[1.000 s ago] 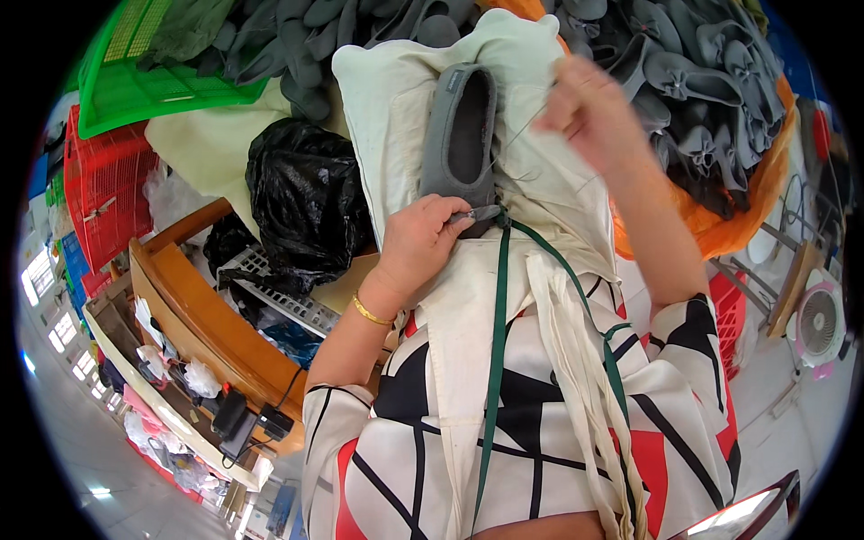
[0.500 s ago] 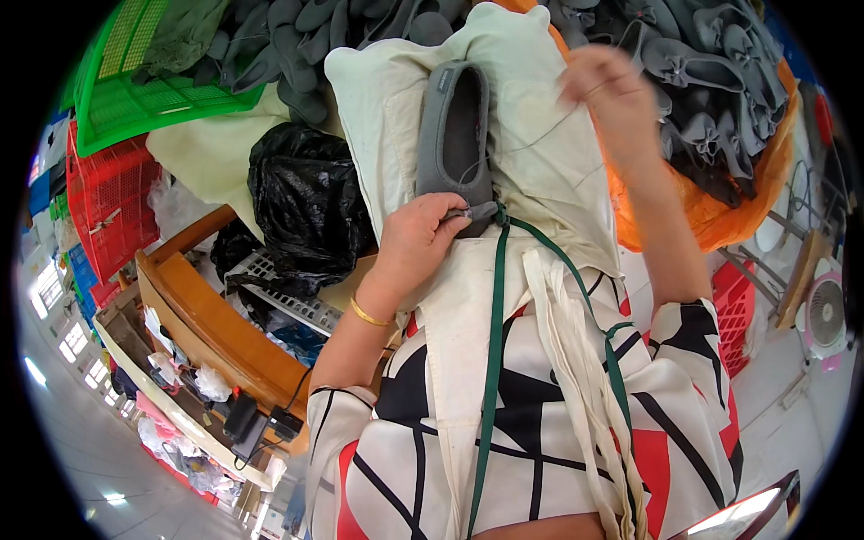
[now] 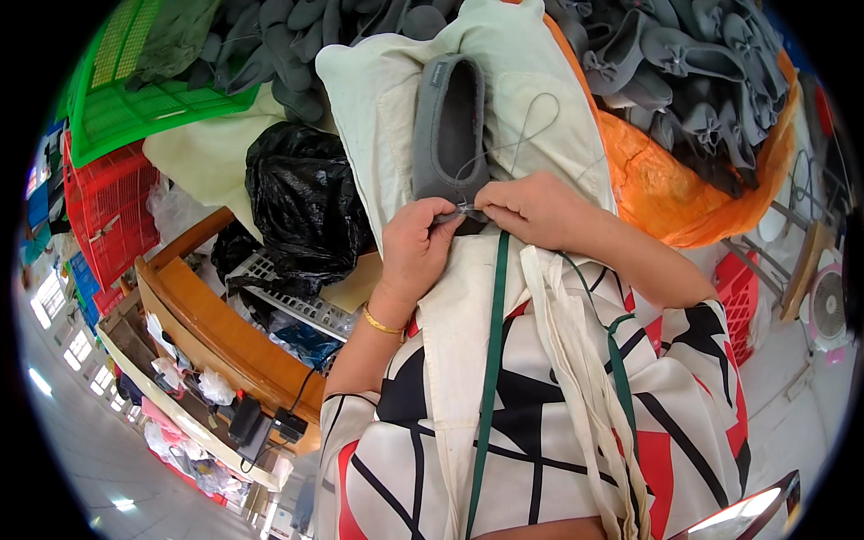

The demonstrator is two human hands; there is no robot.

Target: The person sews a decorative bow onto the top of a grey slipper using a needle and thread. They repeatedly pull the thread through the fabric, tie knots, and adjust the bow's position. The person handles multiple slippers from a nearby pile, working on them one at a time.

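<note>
A grey slip-on shoe (image 3: 423, 135) lies on the pale cloth over my lap, its toe toward me. At the toe, my left hand (image 3: 418, 243) is closed, pinching a small grey fabric bow (image 3: 463, 209) against the shoe. My right hand (image 3: 531, 211) meets it there, thumb and forefinger pinched together at the bow. What those fingertips hold is too small to make out. A thin grey thread (image 3: 537, 101) comes out of the shoe's opening, loops up over the cloth and runs down behind my right hand.
Many grey shoes with bows (image 3: 693, 54) fill an orange bag (image 3: 648, 189) at the right. More grey shoes (image 3: 288, 45) lie at the far left beside a green crate (image 3: 162, 117). A black plastic bag (image 3: 306, 198) and a wooden drawer (image 3: 225, 306) stand left of me.
My right hand has come down from the upper right to the shoe's toe, beside my left hand. The thread, stretched out before, now hangs in a loose loop. My left hand stays put.
</note>
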